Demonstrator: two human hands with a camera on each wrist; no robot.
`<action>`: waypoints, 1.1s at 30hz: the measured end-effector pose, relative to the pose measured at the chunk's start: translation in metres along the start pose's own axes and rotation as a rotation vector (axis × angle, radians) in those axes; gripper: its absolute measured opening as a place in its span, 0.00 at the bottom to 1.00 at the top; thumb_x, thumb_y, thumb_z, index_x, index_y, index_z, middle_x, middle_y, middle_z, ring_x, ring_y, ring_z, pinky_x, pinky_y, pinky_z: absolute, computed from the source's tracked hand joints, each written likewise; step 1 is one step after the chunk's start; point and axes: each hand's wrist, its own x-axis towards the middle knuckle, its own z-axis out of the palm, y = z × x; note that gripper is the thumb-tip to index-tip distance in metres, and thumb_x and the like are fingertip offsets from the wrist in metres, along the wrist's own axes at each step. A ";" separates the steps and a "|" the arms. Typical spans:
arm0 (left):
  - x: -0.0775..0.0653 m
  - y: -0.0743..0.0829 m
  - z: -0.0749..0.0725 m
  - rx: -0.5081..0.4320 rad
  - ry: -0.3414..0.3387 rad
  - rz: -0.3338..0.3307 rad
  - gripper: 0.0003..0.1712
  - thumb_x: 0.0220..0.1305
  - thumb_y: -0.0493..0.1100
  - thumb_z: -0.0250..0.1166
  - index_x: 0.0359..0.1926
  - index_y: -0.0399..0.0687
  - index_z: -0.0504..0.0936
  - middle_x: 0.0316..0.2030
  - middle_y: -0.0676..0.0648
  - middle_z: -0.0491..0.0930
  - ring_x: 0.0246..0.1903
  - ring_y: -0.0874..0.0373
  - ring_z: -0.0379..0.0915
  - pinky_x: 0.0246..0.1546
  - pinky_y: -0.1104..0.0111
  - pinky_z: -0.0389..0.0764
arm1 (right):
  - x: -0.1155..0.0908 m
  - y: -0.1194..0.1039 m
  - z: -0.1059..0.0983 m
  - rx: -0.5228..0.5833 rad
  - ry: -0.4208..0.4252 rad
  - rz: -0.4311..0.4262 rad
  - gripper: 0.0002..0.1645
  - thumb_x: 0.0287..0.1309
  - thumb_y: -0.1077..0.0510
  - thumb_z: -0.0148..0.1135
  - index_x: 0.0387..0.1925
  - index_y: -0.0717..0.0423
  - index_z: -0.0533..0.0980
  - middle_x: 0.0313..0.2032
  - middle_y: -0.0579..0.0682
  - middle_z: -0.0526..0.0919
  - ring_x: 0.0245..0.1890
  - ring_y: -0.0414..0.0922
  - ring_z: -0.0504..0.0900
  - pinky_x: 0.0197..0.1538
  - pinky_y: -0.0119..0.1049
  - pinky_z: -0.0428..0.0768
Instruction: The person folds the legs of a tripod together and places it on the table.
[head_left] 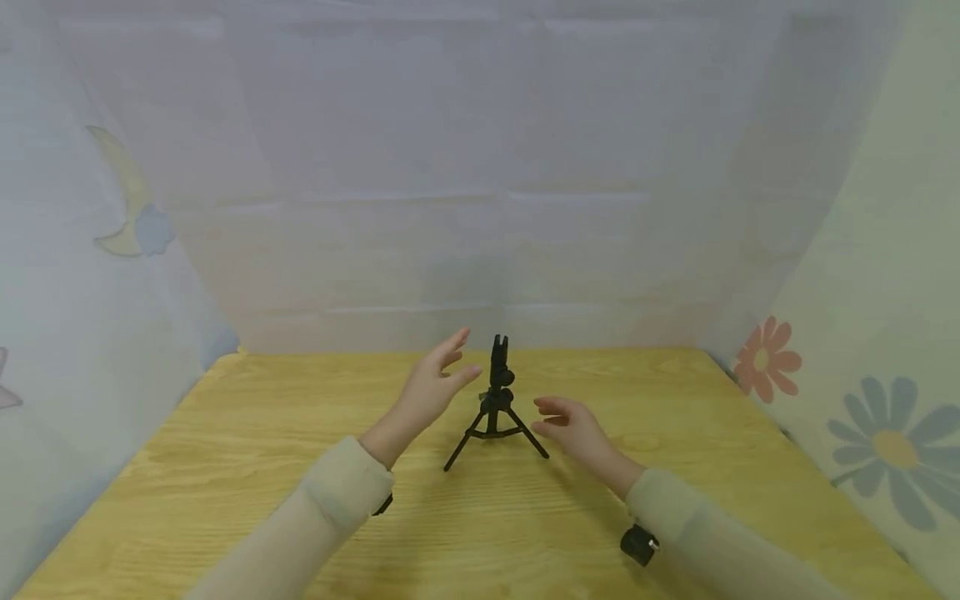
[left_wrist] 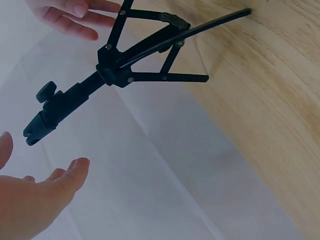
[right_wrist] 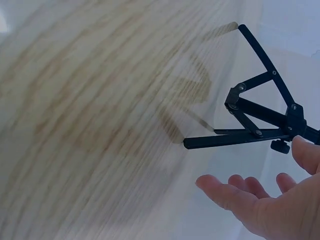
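Observation:
A small black tripod [head_left: 493,400] stands upright on the table with its legs spread. Its top ends in a forked clamp, and knobs stick out at the side of its column; the left wrist view shows the tripod [left_wrist: 112,67] whole except for one leg cut off at the top. My left hand [head_left: 431,383] is held in the air left of the column, fingers loosely extended and apart from it. On the other side, my right hand [head_left: 573,429] hovers by the right leg, fingers slightly bent with nothing between them. In the right wrist view the tripod's upper part lies outside the picture.
The wooden table [head_left: 262,475] reaches back to a pale hanging cloth [head_left: 420,275]. Cloth walls with a moon print on the left and flower prints [head_left: 896,450] on the right close in the sides. A black wrist device [head_left: 639,544] sits below the right cuff.

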 end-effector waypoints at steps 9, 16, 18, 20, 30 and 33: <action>0.014 0.001 0.019 -0.085 -0.024 -0.030 0.38 0.68 0.40 0.62 0.75 0.49 0.56 0.72 0.44 0.57 0.70 0.42 0.53 0.63 0.46 0.63 | 0.003 0.006 0.009 0.014 0.019 0.031 0.25 0.62 0.66 0.63 0.59 0.71 0.72 0.54 0.69 0.75 0.50 0.61 0.78 0.45 0.48 0.81; 0.023 0.000 0.026 -0.124 0.007 -0.043 0.36 0.69 0.40 0.62 0.74 0.48 0.59 0.71 0.43 0.59 0.69 0.43 0.54 0.64 0.47 0.62 | 0.015 0.014 0.016 0.012 0.027 0.035 0.23 0.61 0.67 0.63 0.58 0.69 0.74 0.54 0.66 0.77 0.50 0.60 0.78 0.47 0.47 0.81; 0.026 -0.001 0.028 -0.130 0.010 -0.039 0.35 0.69 0.40 0.62 0.73 0.49 0.61 0.71 0.43 0.60 0.69 0.44 0.55 0.64 0.47 0.62 | 0.018 0.014 0.017 0.008 0.034 0.035 0.23 0.61 0.67 0.63 0.57 0.68 0.74 0.54 0.64 0.77 0.50 0.59 0.78 0.47 0.47 0.81; 0.029 -0.003 0.029 -0.135 0.017 -0.034 0.34 0.69 0.40 0.62 0.73 0.49 0.62 0.70 0.42 0.61 0.69 0.44 0.56 0.64 0.46 0.62 | 0.021 0.015 0.019 0.007 0.036 0.038 0.22 0.61 0.67 0.63 0.57 0.67 0.75 0.54 0.62 0.78 0.51 0.59 0.78 0.47 0.48 0.81; 0.040 -0.004 0.029 -0.115 0.052 -0.035 0.28 0.67 0.39 0.64 0.67 0.48 0.72 0.60 0.39 0.74 0.60 0.46 0.70 0.59 0.52 0.71 | 0.027 0.014 0.024 -0.003 0.032 0.027 0.21 0.59 0.68 0.64 0.54 0.68 0.76 0.52 0.63 0.79 0.49 0.59 0.79 0.47 0.47 0.81; 0.041 -0.003 0.029 -0.119 0.046 -0.035 0.27 0.66 0.38 0.64 0.66 0.47 0.73 0.59 0.40 0.75 0.58 0.46 0.71 0.58 0.53 0.73 | 0.029 0.015 0.025 0.000 0.023 0.008 0.18 0.59 0.69 0.64 0.52 0.69 0.78 0.49 0.62 0.81 0.48 0.58 0.79 0.47 0.47 0.81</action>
